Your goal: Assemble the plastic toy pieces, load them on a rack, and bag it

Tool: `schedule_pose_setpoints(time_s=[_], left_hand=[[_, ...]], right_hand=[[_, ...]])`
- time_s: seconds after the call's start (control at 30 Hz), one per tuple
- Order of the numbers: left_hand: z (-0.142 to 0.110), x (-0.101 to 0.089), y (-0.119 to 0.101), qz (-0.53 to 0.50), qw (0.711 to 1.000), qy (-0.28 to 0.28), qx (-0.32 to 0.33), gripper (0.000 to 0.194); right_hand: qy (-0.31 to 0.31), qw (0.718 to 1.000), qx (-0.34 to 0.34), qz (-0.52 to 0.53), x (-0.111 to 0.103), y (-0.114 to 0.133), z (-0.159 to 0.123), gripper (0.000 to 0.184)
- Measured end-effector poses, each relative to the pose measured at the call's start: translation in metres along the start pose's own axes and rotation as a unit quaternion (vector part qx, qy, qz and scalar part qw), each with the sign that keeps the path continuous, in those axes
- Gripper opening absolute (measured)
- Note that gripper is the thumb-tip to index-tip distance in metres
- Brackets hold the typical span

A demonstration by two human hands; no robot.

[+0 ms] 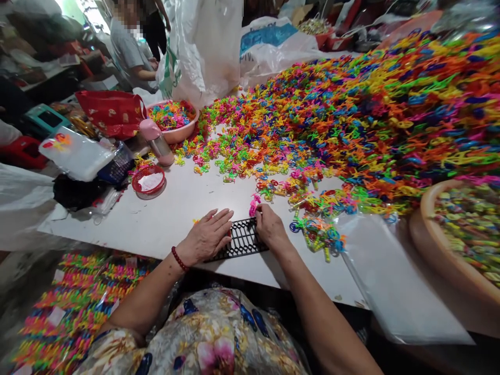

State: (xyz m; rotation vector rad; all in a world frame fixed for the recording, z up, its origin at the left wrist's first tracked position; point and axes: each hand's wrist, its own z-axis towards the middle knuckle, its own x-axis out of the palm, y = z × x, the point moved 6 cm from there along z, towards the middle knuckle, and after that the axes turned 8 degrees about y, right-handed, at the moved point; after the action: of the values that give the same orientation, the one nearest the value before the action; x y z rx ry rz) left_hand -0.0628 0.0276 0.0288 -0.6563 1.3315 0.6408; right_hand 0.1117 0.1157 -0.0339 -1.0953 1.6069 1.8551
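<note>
Black grid tray [242, 240] lying flat near the front edge of a white counter [203, 190], at the lower centre of the frame; its long axis runs left to right, the right end slightly higher in the picture.

From the left: bundled bright plastic pieces [86, 307] fill the lower left corner. Above them on the counter sit a red basket [150, 194] holding white paper, a pink-topped flask [156, 141] and a pink basin [182, 135] of small toys. The left hand [209, 237] lies flat over the tray's left end, fingers outstretched, pointing to the upper right. At the right end, the right hand [270, 228] has its fingers curled together beside a pink piece [254, 205], whose long axis points nearly straight up the frame; whether they clamp it cannot be told. A heap of multicoloured toys [351, 120] spreads across the upper right. Below it, clear bags [390, 281] slant toward the lower right, beside a tan basin [432, 252].
</note>
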Motion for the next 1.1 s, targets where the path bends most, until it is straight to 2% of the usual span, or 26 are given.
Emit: schedule_pose_setpoints(time_s=[0.1, 0.17, 0.27, 0.43, 0.6, 0.73, 0.83, 0.93, 1.0, 1.1], left_hand=[[-0.001, -0.001, -0.001, -0.01, 1.0, -0.007, 0.001, 0.038], [-0.001, -0.001, -0.001, -0.009, 1.0, -0.008, 0.002, 0.043], [-0.002, 0.001, 0.0, -0.006, 1.0, -0.011, 0.005, 0.052], [-0.003, 0.004, 0.0, 0.014, 1.0, 0.006, 0.003, 0.057], [0.003, 0.0, -0.004, 0.051, 0.998, 0.032, -0.009, 0.053], [0.01, 0.0, -0.006, 0.065, 0.997, 0.051, -0.011, 0.05], [0.012, 0.003, -0.006, 0.063, 0.996, 0.055, -0.009, 0.048], [0.011, 0.004, -0.007, 0.057, 0.997, 0.052, -0.004, 0.046], [0.01, 0.004, -0.007, 0.05, 0.998, 0.049, -0.002, 0.045], [0.008, 0.003, -0.007, 0.035, 0.999, 0.038, -0.005, 0.048]], right_hand=[[0.065, 0.983, -0.026, 0.172, 0.025, 0.019, -0.011, 0.015], [0.099, 0.968, -0.049, 0.224, 0.039, 0.03, -0.016, 0.012], [0.094, 0.967, -0.089, 0.221, 0.046, 0.039, -0.02, 0.015], [0.091, 0.966, -0.17, 0.171, 0.047, 0.042, -0.023, 0.033], [0.103, 0.965, -0.197, 0.142, 0.06, 0.041, -0.028, 0.021], [0.121, 0.957, -0.207, 0.161, 0.065, 0.044, -0.028, 0.024], [0.096, 0.969, -0.163, 0.156, 0.044, 0.027, -0.014, 0.022], [-0.029, 0.994, -0.065, 0.078, -0.001, -0.008, 0.015, 0.023], [-0.09, 0.996, 0.012, -0.012, -0.027, -0.031, 0.037, 0.026], [-0.07, 0.986, 0.082, -0.128, -0.043, -0.049, 0.065, 0.023]])
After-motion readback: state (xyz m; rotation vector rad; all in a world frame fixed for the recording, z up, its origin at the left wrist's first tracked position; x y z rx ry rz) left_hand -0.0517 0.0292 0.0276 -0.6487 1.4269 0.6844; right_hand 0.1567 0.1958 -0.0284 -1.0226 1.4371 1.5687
